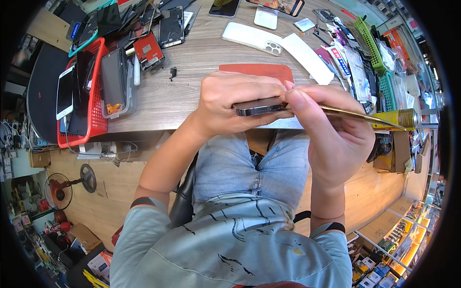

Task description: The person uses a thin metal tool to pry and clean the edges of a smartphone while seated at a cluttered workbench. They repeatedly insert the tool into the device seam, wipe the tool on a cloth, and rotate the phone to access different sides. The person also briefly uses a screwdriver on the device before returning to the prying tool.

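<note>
My left hand (pixel 221 96) is closed around a dark phone (pixel 254 108), held edge-on with its shiny metal end toward me, above the desk's front edge. My right hand (pixel 336 129) pinches a long, thin, gold-coloured flat tool (pixel 357 114) whose near end meets the phone's right side, beside my thumb tip; the exact contact is hidden by my fingers. A red mat (pixel 254 69) lies on the desk behind my hands. A white phone case or back (pixel 247 36) and a white strip (pixel 307 57) lie beyond it.
The wooden desk (pixel 173 105) holds a red basket (pixel 97 122) of phones, a clear box (pixel 129 108), phone parts at back left, green baskets (pixel 367 43) with packets at right, and a yellow can (pixel 394 117) by the right edge. A fan (pixel 57 192) stands at lower left.
</note>
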A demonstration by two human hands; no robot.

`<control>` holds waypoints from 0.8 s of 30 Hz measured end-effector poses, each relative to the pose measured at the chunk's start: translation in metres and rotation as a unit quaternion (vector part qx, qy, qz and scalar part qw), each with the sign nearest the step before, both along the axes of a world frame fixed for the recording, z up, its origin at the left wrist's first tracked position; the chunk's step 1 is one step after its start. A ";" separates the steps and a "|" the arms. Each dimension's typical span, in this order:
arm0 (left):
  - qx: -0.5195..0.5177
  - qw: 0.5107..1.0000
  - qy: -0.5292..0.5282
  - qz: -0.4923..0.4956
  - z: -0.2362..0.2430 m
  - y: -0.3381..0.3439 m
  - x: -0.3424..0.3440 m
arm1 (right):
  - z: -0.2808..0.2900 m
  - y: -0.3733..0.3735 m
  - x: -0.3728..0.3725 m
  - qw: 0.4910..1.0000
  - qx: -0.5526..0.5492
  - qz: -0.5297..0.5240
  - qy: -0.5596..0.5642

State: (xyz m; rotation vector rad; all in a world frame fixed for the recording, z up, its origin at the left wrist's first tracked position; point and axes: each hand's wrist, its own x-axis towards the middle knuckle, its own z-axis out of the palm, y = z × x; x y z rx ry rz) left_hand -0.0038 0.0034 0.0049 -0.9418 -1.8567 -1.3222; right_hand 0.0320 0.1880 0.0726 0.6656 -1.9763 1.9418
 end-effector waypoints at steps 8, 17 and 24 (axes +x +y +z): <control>-0.005 1.000 -0.015 -0.004 0.002 -0.002 0.001 | 0.001 0.003 -0.004 0.999 0.036 0.021 0.008; -0.021 1.000 -0.004 -0.014 -0.009 -0.006 -0.004 | -0.019 0.018 -0.008 0.998 -0.032 0.050 0.039; -0.027 0.999 -0.011 -0.019 -0.005 -0.006 -0.002 | -0.017 0.021 -0.002 0.987 -0.103 0.099 -0.070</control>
